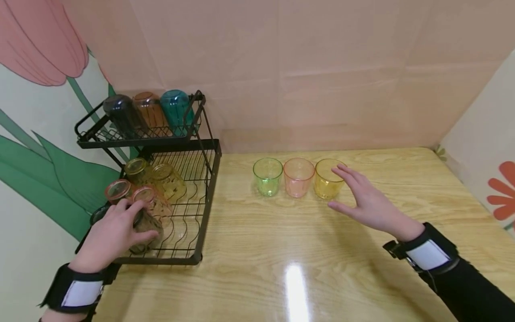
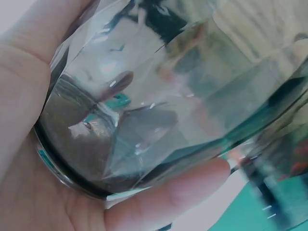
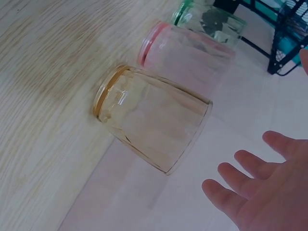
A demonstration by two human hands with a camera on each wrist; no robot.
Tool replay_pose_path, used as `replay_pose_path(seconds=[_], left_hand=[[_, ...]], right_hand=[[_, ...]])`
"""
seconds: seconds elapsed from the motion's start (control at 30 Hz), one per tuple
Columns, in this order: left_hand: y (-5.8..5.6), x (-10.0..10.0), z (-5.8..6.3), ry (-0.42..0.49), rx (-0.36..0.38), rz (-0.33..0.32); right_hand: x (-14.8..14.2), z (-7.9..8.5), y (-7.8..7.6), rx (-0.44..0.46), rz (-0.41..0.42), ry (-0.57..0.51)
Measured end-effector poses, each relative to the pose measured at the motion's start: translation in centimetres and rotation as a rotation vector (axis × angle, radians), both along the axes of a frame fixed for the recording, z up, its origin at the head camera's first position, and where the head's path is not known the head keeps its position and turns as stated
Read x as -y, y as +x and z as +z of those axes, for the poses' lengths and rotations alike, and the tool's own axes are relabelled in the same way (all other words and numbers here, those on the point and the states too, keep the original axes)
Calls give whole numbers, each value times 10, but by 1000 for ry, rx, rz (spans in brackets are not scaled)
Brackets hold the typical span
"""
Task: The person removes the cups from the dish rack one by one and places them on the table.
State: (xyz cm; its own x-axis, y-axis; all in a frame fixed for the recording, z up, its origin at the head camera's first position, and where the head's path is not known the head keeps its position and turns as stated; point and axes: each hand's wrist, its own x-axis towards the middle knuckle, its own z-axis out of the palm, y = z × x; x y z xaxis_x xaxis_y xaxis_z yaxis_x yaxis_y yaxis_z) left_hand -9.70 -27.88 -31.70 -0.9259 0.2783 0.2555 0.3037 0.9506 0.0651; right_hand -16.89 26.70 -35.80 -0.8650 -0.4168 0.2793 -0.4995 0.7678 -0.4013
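Note:
My left hand (image 1: 116, 230) is at the front of the black rack's lower tier, its fingers and thumb around a smoky grey glass (image 1: 149, 230). Up close in the left wrist view, the faceted wall of this grey glass (image 2: 159, 120) lies against the palm, a finger along its side. My right hand (image 1: 372, 201) hovers over the table beside a yellow glass (image 1: 327, 185), fingers spread and holding nothing. Left of that yellow glass stand a pink glass (image 1: 298, 181) and a green glass (image 1: 267, 181) in a row, all mouth up.
The two-tier black rack (image 1: 209, 201) stands at the left. On its upper tier are upside-down dark, brown (image 1: 150, 112) and teal (image 1: 176, 109) glasses. Pink (image 1: 149, 201) and yellow glasses (image 1: 169, 181) sit behind my left hand. A pinkish sheet (image 1: 322, 89) backs the wooden table (image 1: 241, 277).

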Motion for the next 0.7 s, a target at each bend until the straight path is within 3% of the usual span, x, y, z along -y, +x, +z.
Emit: replay_pose_path(seconds=[0.27,0.43,0.5,0.7], left_hand=[[-2,-2,21,-7,-61,-23],[-1,-10,25,7,-35,-41],[-1,-18,28,15,-22,-56],[-9,-58,35,65,-66,-190]], right_hand=[[2,2,3,9,1,-4],[6,4,7,10,16,-32],[9,4,9,9,35,-59],[28,1,13,10,103,-198]])
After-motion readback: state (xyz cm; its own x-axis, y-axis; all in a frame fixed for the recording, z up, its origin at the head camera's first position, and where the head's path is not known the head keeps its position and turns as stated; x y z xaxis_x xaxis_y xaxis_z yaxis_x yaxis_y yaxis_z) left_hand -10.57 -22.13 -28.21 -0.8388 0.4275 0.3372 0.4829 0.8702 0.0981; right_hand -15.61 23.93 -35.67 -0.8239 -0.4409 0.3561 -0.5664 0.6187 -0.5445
